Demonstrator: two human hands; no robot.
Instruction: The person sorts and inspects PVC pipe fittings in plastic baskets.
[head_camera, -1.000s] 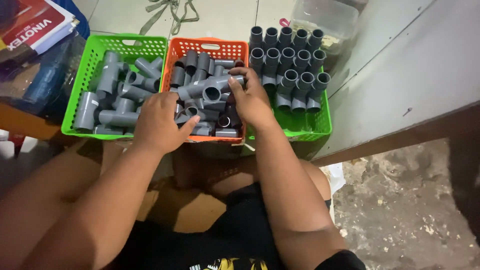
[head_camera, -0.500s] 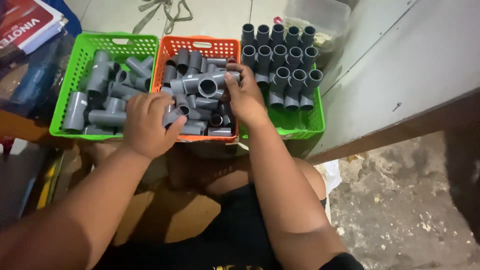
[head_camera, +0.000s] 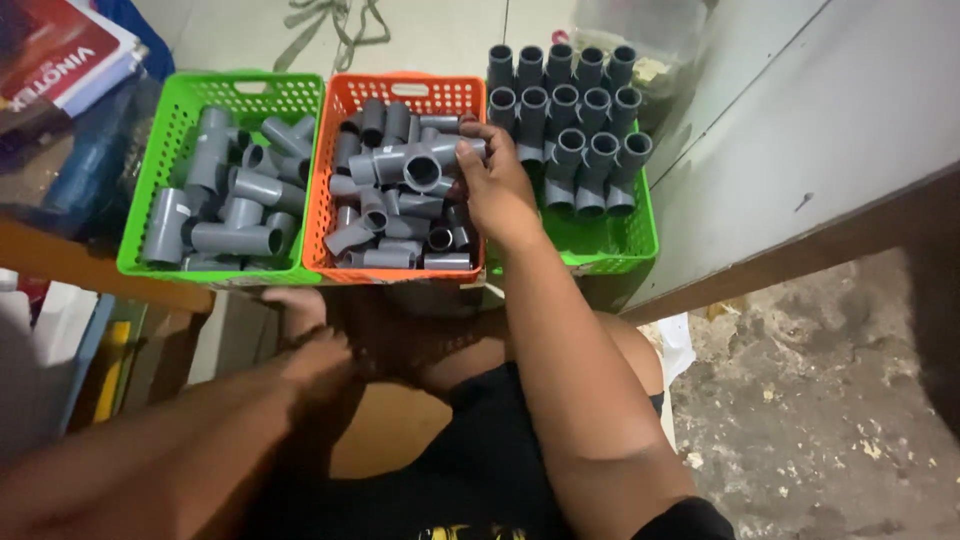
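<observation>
L hand (head_camera: 318, 362) motion-blurred; clear tub (head_camera: 650, 30) cut off at top edge

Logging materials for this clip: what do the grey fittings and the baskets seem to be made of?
The grey tee fitting in the right hand looks like moulded rigid plastic, probably PVC: uniform matte grey, smooth thick socket walls. The orange basket and green baskets look like thin injection-moulded plastic: bright even colour, slight gloss, perforated grid walls.
</observation>
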